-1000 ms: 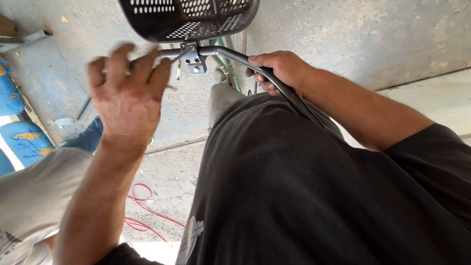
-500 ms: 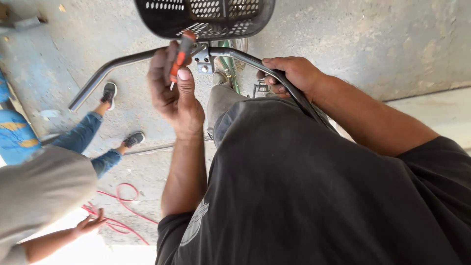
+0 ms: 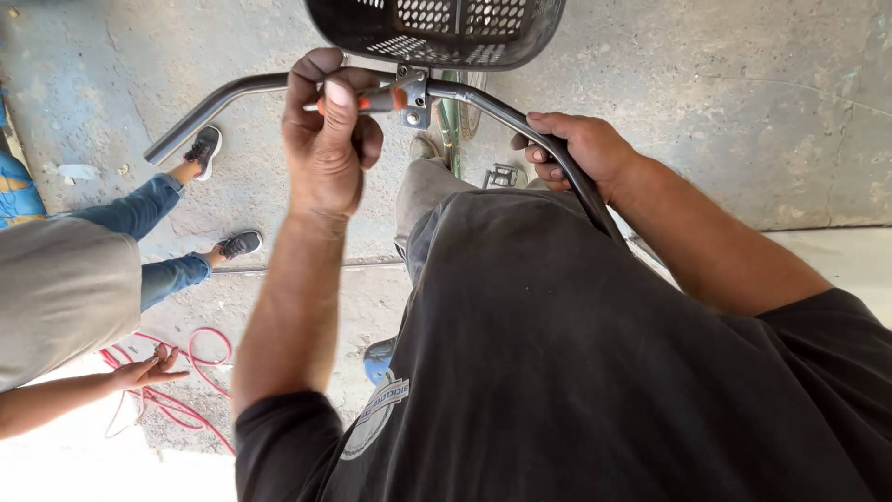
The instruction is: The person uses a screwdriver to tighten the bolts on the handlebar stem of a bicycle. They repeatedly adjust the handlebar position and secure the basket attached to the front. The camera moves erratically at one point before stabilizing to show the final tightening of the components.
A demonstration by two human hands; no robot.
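- L hand (image 3: pixel 327 139), upper centre of frame: fingers (image 3: pixel 307 88) wrapped tight round an orange-handled tool (image 3: pixel 372 100); thumb lies along the handle. Tool tip sits at the stem clamp (image 3: pixel 413 96), top centre, just under the black basket (image 3: pixel 437 28).
- R hand (image 3: pixel 581 149), right of centre: fingers curled shut on the handlebar (image 3: pixel 502 112) where the right side bends down toward the body.
- Handlebar runs from left end (upper left, bare tube) through the clamp to the R grip. Clamp bolt head visible on the bracket; can't tell if the tool tip is fully seated, as hand hides part of it.
- To do it well, judged: keep tool square to the bolt, push in along its axis before turning, so it doesn't cam out. R hand should brace the bar vs. the twist; otherwise bar rotates w/ the bolt.
- Risk: slip sends knuckles into basket underside; short, controlled turns.
- Nearby: another person lower left, in blue jeans, grey shoes (image 3: pixel 203 149), their hand (image 3: pixel 149 367) over a red cable (image 3: pixel 186 409) on the concrete floor (image 3: pixel 743 112). Well apart from the work.
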